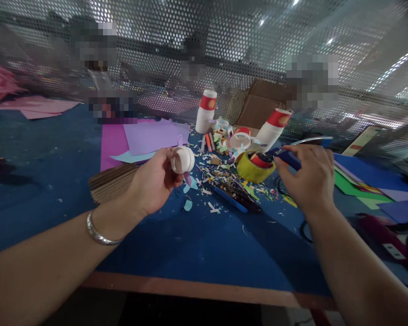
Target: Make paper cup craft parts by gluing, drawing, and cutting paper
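Observation:
My left hand [156, 181] is closed around a white paper cup [183, 160], its round end turned to the right. Purple paper pieces stick out above and below the cup. On the right, my right hand [309, 176] grips a dark blue glue gun [287, 158], with a pale glue stick [314, 140] jutting out behind it. The gun's front end is over a yellow tape roll [255, 170], which has red and dark items inside; whether they touch I cannot tell. A blue-handled tool [230, 199] lies on the table between my hands.
Paper scraps [217, 172] litter the blue table [197, 253]. Behind them stand two stacks of paper cups [206, 115] [274, 129]. Purple sheets [153, 136] and corrugated cardboard [112, 181] lie left, coloured sheets [360, 181] and a magenta power strip [382, 235] right. A perforated metal screen [149, 59] rises behind.

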Motion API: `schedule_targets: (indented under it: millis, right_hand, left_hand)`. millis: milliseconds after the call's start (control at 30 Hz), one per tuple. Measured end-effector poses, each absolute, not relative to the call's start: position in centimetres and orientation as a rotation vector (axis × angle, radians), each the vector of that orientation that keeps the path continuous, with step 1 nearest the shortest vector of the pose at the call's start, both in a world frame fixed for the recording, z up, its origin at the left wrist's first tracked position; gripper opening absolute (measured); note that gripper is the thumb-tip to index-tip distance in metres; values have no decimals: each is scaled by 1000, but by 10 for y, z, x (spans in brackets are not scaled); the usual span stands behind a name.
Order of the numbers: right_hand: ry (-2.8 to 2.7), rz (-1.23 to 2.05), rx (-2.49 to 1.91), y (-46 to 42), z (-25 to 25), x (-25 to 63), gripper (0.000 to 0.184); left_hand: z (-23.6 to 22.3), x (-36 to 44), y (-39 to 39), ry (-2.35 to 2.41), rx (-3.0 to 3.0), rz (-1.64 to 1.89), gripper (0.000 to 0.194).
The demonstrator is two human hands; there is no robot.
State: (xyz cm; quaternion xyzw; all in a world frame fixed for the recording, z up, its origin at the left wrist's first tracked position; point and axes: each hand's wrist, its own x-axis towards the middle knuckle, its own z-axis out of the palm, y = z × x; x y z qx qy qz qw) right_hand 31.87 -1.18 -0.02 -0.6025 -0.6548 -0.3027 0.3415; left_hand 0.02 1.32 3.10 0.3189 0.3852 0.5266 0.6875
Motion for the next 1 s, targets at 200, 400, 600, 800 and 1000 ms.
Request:
schedule_targets:
  millis: [200,400,600,800,1000]
  right_hand:
    - [-2165,-309,-1155,-26,1,243,14]
    - [-2566,-207,-1133,-20,-12,193,24]
    - [-2606,-282,-1237,-4,-22,176,25]
    - [-2577,-247,-1256,3,-28,173,32]
    - [-2422,-115,-1271,-2,-24,182,25]
  left_hand:
    - [30,-1,18,867,651,1260,11]
    - [26,-2,24,877,647,1307,10]
    - [24,-3,24,852,666,1282,13]
    - [26,-1,25,857,656,1263,14]
    - [29,-1,24,894,637,1262,13]
